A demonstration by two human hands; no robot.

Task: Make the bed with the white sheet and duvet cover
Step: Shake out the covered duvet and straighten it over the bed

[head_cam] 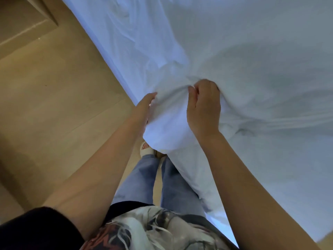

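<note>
The person stands at the bed's long edge, which runs from 11 o'clock down to 5 o'clock across the view. The white bedding (234, 51) covers everything to the 1-4 o'clock side (sheet or duvet cover, can't tell which).

The right hand (203, 109), near frame centre, is clamped on a bunched handful of the bedding. Its fingers are curled in, and creases fan out from the grip toward 3 o'clock, so it is prob. pulling slack toward the edge.

The left hand (144, 110) is just at 9 o'clock of the right, w/ a raised fold of cloth between them. It lies along the fold's outer side, fingers fairly straight. The palm side and thumb are hidden by cloth, so whether it pinches or only steadies the fold can't be told.

Holding two spots close together likely lets the person lift one section of the overhang to straighten or tuck it.

Wrinkles toward 12 o'clock suggest smoothing isn't finished. Tan floor (54, 105) is at 9 o'clock, w/ jeans (173, 186) and a sandal (146, 148) toward 6.
</note>
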